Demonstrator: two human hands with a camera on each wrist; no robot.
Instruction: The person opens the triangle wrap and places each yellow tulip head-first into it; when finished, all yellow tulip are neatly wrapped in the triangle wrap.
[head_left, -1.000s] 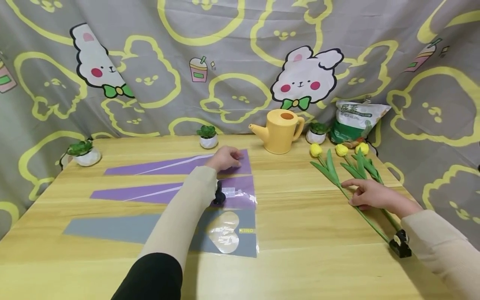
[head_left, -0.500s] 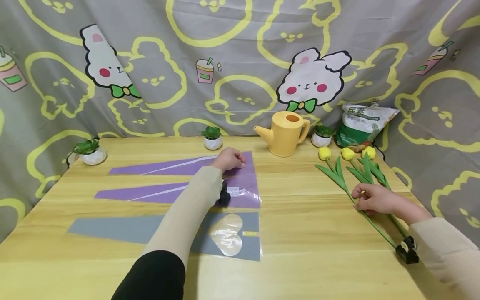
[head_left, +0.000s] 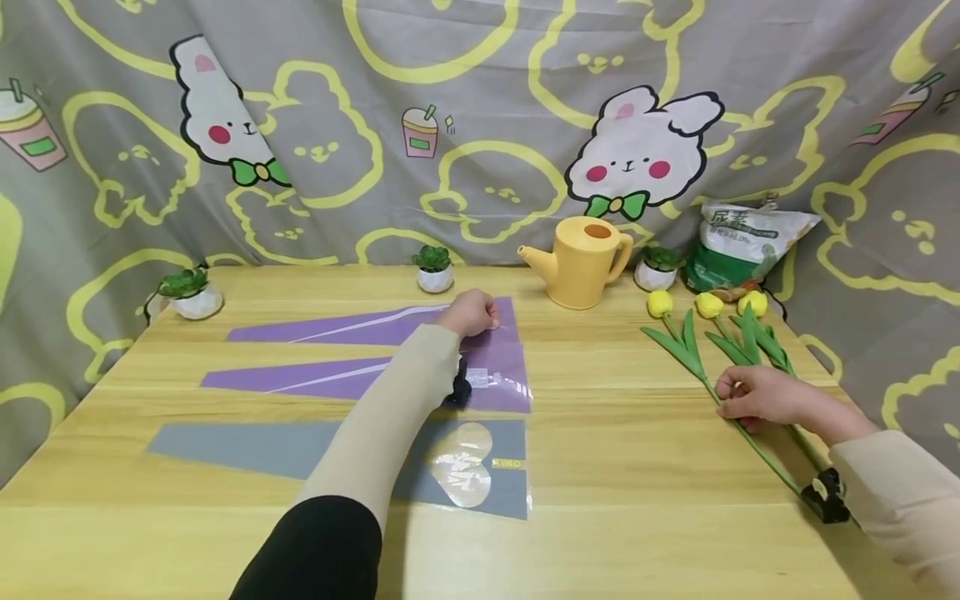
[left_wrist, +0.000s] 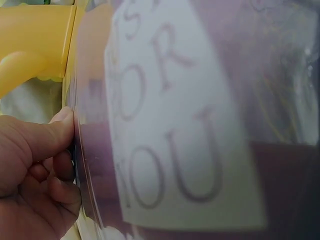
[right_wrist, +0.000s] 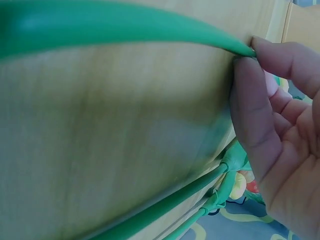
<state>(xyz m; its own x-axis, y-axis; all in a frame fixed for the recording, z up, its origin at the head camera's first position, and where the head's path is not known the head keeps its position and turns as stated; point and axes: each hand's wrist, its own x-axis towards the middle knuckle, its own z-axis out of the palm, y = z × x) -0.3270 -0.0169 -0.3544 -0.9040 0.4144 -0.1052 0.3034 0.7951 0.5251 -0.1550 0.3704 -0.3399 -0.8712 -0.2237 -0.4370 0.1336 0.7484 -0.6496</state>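
My left hand (head_left: 471, 313) pinches the edge of a purple flower sleeve (head_left: 352, 325), the farthest of three flat plastic sleeves. In the left wrist view my thumb (left_wrist: 59, 124) lies against its clear edge, beside a white panel (left_wrist: 175, 165) lettered "FOR YOU". A second purple sleeve (head_left: 300, 381) and a grey one with a heart window (head_left: 247, 446) lie nearer. On the right, my right hand (head_left: 765, 396) holds the stem (right_wrist: 150, 22) of the leftmost yellow tulip (head_left: 660, 303) between thumb and fingertips. Two more tulips (head_left: 709, 306) lie beside it, their stems partly hidden by the hand.
A yellow watering can (head_left: 581, 262) stands at the back, with a potted succulent (head_left: 658, 271) and a white-green bag (head_left: 738, 250) to its right. Other succulents (head_left: 433, 268) stand further left. A patterned curtain (head_left: 495, 100) hangs behind the wooden table (head_left: 600, 500).
My right fingers have gone from spread over the tulip stem to pinching it. My left fingers have closed on the purple sleeve's edge. The head view has shifted slightly.
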